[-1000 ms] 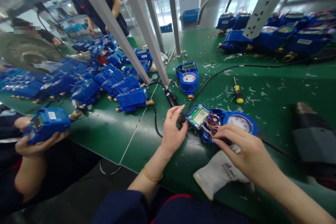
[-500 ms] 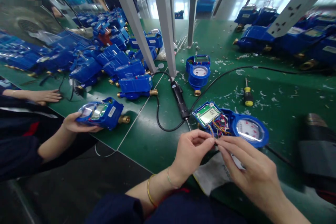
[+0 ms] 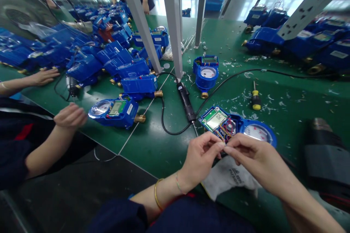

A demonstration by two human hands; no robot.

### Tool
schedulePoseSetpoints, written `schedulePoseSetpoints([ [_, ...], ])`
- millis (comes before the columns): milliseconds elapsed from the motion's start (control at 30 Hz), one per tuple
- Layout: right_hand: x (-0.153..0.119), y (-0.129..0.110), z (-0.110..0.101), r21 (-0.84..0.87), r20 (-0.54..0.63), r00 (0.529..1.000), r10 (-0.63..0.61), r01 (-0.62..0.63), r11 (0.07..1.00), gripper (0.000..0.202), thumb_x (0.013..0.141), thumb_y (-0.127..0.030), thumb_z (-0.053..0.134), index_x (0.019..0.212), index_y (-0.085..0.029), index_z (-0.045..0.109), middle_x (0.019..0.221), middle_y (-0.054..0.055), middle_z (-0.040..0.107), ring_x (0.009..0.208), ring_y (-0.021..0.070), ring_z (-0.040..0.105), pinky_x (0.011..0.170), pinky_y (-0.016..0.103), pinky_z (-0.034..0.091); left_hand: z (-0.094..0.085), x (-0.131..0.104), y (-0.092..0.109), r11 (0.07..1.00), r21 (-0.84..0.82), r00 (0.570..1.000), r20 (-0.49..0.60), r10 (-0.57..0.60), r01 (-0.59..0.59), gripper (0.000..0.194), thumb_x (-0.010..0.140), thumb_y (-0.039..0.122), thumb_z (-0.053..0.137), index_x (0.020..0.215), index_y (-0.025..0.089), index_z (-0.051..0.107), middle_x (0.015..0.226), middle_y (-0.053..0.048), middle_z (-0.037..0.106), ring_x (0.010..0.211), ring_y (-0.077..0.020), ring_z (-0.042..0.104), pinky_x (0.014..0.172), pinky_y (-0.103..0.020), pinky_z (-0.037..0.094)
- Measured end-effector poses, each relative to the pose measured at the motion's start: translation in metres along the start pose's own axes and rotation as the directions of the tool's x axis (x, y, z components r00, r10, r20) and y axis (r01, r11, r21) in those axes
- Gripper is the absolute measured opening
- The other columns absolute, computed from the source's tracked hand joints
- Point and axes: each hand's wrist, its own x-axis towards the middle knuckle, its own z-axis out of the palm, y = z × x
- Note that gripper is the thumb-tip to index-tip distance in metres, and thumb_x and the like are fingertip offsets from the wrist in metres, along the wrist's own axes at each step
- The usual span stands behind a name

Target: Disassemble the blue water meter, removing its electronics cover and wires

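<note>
"Where is the opened meter [image 3: 239, 125] found?"
"It is laid on the green surface [image 3: 164, 156], just beyond the left hand [image 3: 199, 157] and the right hand [image 3: 253, 153]. Its display [image 3: 217, 119] is tilted up at the left end, and its dial [image 3: 258, 133] is partly covered by the right hand."
"And how is each grip set?"
"Both are closed in a pinch on thin wires [image 3: 222, 131] led out of the housing. The fingertips are touching, so the wire ends are hidden."
"What is placed around them?"
"A white glove [image 3: 232, 179] is partly covered by the right hand. A black power screwdriver [image 3: 186, 103] is set down left of the meter, a yellow-and-black screwdriver [image 3: 255, 101] beyond it, and a heat gun [image 3: 324, 149] well to the right."
</note>
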Motion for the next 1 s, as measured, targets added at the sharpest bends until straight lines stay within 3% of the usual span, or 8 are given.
schedulePoseSetpoints([
  [300, 0.005, -0.005, -0.006, 0.139, -0.077, 0.992, 0.102, -0.090, 0.986, 0.042, 0.084, -0.056, 0.063, 0.074, -0.016, 0.058, 0.051, 0.000, 0.050, 0.043, 0.0075, 0.041, 0.039, 0.018, 0.030, 0.000, -0.001, 0.002, 0.992, 0.123, 0.999, -0.035, 0.003, 0.001, 0.022, 0.090, 0.032, 0.058, 0.074, 0.017, 0.055, 0.064, 0.003, 0.057, 0.055, -0.0087, 0.054, 0.056, -0.021, 0.044],
  [433, 0.006, 0.009, -0.012, 0.278, -0.176, 0.965, 0.197, -0.143, 0.950, 0.043, 0.085, -0.060, 0.062, 0.084, -0.017, 0.055, 0.052, -0.001, 0.053, 0.041, 0.0059, 0.040, 0.038, 0.015, 0.027, 0.000, -0.002, -0.001, 0.996, 0.081, 0.997, -0.077, -0.030, 0.036, 0.020, 0.088, 0.032, 0.059, 0.076, 0.017, 0.055, 0.066, 0.003, 0.059, 0.055, -0.0082, 0.056, 0.056, -0.020, 0.045],
  [533, 0.007, 0.014, -0.013, 0.329, -0.149, 0.964, 0.222, -0.164, 0.930, 0.044, 0.088, -0.060, 0.059, 0.086, -0.017, 0.053, 0.052, -0.001, 0.054, 0.040, 0.0050, 0.039, 0.039, 0.014, 0.026, 0.001, 0.000, -0.002, 0.999, 0.002, 0.995, -0.087, -0.042, 0.042, 0.018, 0.087, 0.030, 0.062, 0.077, 0.016, 0.058, 0.070, 0.001, 0.064, 0.058, -0.0084, 0.059, 0.059, -0.020, 0.048],
  [733, 0.007, 0.006, -0.015, 0.225, -0.110, 0.980, 0.166, -0.138, 0.965, 0.045, 0.086, -0.061, 0.061, 0.085, -0.015, 0.058, 0.058, 0.000, 0.056, 0.045, 0.0057, 0.044, 0.041, 0.015, 0.032, 0.006, 0.004, 0.003, 0.962, -0.234, 0.978, -0.115, -0.174, 0.144, 0.013, 0.074, 0.023, 0.070, 0.079, 0.013, 0.064, 0.072, -0.003, 0.071, 0.051, -0.0073, 0.057, 0.055, -0.021, 0.049],
  [833, 0.006, 0.002, -0.015, 0.142, -0.093, 0.987, 0.128, -0.114, 0.983, 0.047, 0.091, -0.061, 0.053, 0.082, -0.015, 0.061, 0.057, 0.001, 0.056, 0.048, 0.0069, 0.047, 0.044, 0.016, 0.037, 0.007, 0.005, 0.009, 0.915, -0.346, 0.965, -0.081, -0.248, 0.206, 0.018, 0.069, 0.022, 0.072, 0.082, 0.010, 0.069, 0.068, -0.002, 0.069, 0.049, -0.0063, 0.055, 0.053, -0.020, 0.049],
  [1000, 0.007, 0.000, -0.015, 0.082, -0.052, 0.995, 0.085, -0.081, 0.993, 0.045, 0.090, -0.058, 0.056, 0.076, -0.015, 0.061, 0.054, 0.000, 0.052, 0.048, 0.0072, 0.049, 0.048, 0.016, 0.041, 0.008, 0.011, 0.012, 0.909, -0.305, 0.956, 0.004, -0.295, 0.282, 0.026, 0.070, 0.035, 0.075, 0.074, 0.009, 0.070, 0.053, 0.004, 0.056, 0.042, -0.0045, 0.046, 0.042, -0.017, 0.042],
])
